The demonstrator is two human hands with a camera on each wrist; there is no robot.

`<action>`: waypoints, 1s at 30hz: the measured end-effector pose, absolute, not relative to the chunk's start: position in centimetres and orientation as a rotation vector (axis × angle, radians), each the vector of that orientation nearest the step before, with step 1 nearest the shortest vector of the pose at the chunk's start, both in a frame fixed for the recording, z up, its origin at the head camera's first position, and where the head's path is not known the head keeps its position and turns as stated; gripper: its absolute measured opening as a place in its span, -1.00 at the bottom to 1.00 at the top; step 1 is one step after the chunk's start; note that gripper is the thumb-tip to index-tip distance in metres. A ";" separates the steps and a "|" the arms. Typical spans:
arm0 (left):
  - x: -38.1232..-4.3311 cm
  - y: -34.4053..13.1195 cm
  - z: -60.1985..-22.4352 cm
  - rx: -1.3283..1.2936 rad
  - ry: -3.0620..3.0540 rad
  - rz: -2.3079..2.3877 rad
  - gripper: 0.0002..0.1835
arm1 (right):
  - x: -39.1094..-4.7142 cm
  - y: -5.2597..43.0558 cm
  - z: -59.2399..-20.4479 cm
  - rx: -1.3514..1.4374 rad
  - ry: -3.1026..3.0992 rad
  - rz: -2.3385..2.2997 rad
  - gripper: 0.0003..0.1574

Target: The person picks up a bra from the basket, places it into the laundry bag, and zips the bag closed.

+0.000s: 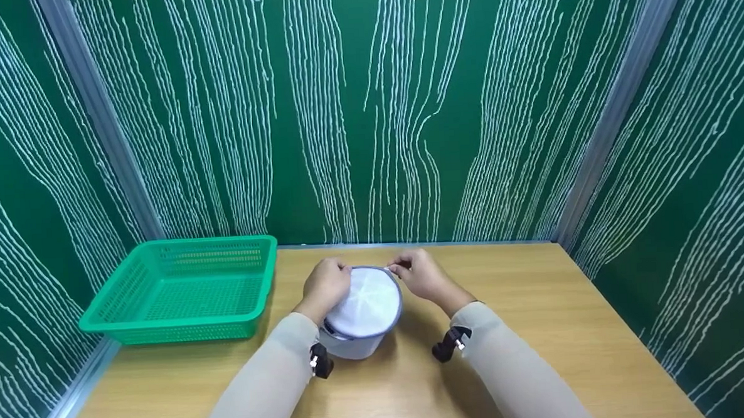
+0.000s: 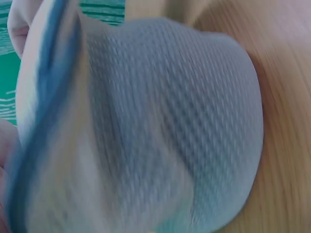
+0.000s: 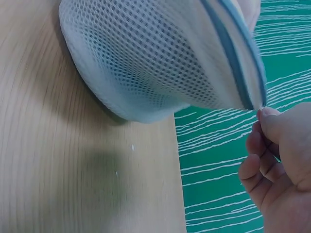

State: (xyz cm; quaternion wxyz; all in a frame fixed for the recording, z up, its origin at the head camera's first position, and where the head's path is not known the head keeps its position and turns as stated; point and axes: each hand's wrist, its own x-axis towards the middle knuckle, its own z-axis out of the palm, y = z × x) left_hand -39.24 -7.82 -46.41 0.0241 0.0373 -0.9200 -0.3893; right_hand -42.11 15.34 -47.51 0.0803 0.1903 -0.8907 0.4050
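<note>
A round white mesh laundry bag (image 1: pixel 367 303) with blue-grey edging stands tilted on the table, its flat lid facing up. In the left wrist view the bag's mesh side (image 2: pixel 214 107) is close and blurred. My left hand (image 1: pixel 328 286) grips the rim at the left of the lid; its fingertips are partly hidden. At the far right of the rim, my right hand (image 1: pixel 422 276) pinches a small bit at the edge between thumb and forefinger. In the right wrist view that right hand (image 3: pixel 286 155) meets the blue edging at its corner, the other fingers curled.
A green plastic basket (image 1: pixel 260 302) with perforated sides sits on the left of the wooden table (image 1: pixel 528 340). Green panels with white wavy lines (image 1: pixel 367 108) rise behind and at both sides, joined by grey posts (image 1: pixel 101 114).
</note>
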 end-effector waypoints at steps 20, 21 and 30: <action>-38.8 -9.8 -47.3 0.217 -2.763 -1.370 -0.60 | -42.2 15.4 -47.3 0.415 -2.708 1.252 -0.84; -38.9 -9.7 -47.2 0.182 -2.755 -1.382 -0.63 | -42.3 15.3 -47.3 0.410 -2.708 1.253 -0.84; -38.7 -8.0 -46.3 -0.165 -2.748 -1.381 -0.56 | -42.2 14.4 -47.5 0.429 -2.723 1.257 -0.84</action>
